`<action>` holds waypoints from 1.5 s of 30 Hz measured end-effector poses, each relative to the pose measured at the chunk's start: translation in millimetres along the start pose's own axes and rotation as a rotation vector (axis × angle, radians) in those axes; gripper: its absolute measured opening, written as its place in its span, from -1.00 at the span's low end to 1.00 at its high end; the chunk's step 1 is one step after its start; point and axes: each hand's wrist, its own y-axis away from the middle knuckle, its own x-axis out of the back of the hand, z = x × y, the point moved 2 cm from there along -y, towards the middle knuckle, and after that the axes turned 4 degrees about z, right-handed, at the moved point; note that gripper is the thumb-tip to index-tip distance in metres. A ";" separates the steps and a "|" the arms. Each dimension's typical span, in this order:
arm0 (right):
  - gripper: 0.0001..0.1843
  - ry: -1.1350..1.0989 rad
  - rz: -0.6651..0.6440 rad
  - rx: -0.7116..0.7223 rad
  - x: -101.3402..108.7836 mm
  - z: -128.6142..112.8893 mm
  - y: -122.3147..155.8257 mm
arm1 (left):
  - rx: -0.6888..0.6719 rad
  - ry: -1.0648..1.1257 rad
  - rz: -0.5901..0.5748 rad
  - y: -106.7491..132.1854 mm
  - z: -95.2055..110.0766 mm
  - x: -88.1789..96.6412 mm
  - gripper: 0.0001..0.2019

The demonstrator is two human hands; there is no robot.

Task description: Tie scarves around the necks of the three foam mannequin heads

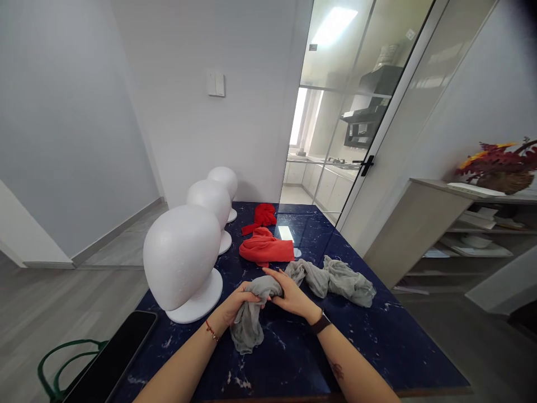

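Both my hands are on a thin grey scarf [248,327] over the dark blue marbled table [289,347]. My left hand [240,302] is closed round its bunched near part, and a loose end hangs below the fingers. My right hand [291,294] curls over the scarf from the right, its fingertips partly hidden. Past that hand the grey cloth continues in a twisted, crumpled length to the right. Just beyond my hands lies a folded red scarf [268,249], with a brighter red scarf [265,214] behind it.
White foam head forms stand in a row along the left: a near one [182,257], a middle one [210,196] and a far one [224,178]. A black phone-like slab [113,355] and green handles [62,352] are at lower left. A glass door [335,112] and shelf unit [403,235] stand right.
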 end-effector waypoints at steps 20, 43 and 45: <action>-0.46 0.490 0.216 -0.459 42.2 76.2 19.1 | -0.447 -0.976 0.539 -16.1 3.5 23.1 -0.69; -0.77 0.351 0.201 -0.474 -2.8 65.5 7.1 | -0.423 -1.047 0.705 115.8 -8.5 26.7 -0.71; -0.74 0.348 0.220 -0.484 -3.7 67.2 6.8 | -0.430 -0.980 0.999 131.9 -12.2 51.3 -0.70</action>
